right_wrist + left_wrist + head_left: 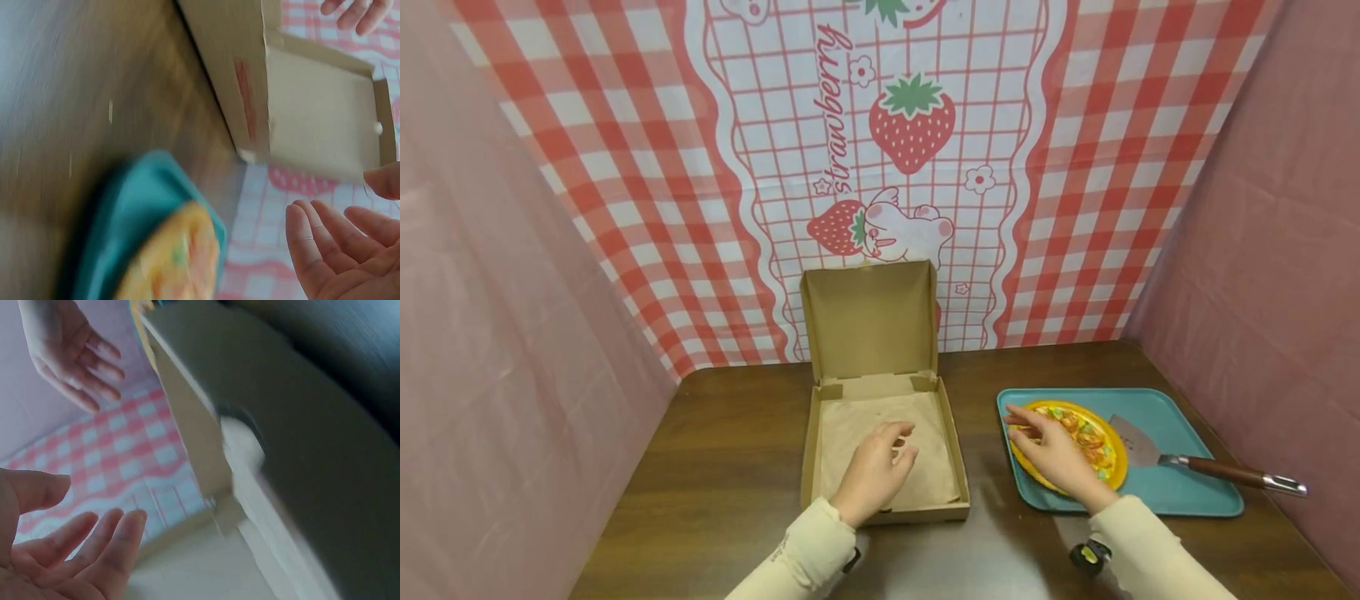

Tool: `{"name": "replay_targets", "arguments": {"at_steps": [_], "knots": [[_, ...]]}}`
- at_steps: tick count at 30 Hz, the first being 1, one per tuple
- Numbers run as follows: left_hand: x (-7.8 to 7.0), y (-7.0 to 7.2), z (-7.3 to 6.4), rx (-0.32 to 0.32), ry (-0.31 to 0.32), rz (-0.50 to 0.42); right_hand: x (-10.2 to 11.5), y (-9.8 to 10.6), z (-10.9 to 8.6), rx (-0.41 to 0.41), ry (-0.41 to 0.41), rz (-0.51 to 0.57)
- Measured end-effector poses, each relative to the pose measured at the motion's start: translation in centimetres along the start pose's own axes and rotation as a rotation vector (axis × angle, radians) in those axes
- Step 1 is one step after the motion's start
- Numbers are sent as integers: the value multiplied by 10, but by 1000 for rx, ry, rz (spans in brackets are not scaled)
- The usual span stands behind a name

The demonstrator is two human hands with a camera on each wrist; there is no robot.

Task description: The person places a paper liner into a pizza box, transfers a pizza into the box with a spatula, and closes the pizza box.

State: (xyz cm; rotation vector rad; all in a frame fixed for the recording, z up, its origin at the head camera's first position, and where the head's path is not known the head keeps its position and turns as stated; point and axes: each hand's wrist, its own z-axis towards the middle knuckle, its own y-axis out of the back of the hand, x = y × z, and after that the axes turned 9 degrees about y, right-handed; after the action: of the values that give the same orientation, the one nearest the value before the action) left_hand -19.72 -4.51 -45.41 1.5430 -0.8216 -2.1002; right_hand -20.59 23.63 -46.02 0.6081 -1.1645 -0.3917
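Note:
My left hand (877, 468) is over the cardboard pizza box (960, 450), fingers loosely bent with nothing between them. The box stands with its lid (872, 321) raised, and brown paper (850, 425) lines its bottom. My right hand (1051, 450) reaches over the left part of the pizza (1108, 442), fingers relaxed and holding nothing. In the right wrist view the same hand (344, 250) shows its palm, thumb apart from the fingers. The pizza, yellow-crusted with red and green topping, lies on a teal tray (1172, 417).
A pizza server (1138, 442) rests on the tray to the right of the pizza, its wooden handle (1225, 472) reaching past the tray's right edge. A checked strawberry cloth (910, 125) hangs behind the dark wooden table (730, 450). Pink curtains (1262, 250) close both sides.

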Motion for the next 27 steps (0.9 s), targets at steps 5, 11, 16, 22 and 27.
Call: {"name": "replay_targets", "arguments": {"at_steps": [5,11,16,22,27], "knots": [[-21,-21,-3,55,-36,-31,-5,41,-14,-23,17,-136],[-42,-46,-5,152,-26,-105,-25,88,-30,-35,37,-277],[-54,-69,-3,207,16,-176,-47,123,-42,-42,31,-402],[-62,-96,1,262,94,-215,-73,155,-49,50,-40,-526],[-69,-114,6,300,161,-251,-96,175,-55,140,-79,-591]]}}
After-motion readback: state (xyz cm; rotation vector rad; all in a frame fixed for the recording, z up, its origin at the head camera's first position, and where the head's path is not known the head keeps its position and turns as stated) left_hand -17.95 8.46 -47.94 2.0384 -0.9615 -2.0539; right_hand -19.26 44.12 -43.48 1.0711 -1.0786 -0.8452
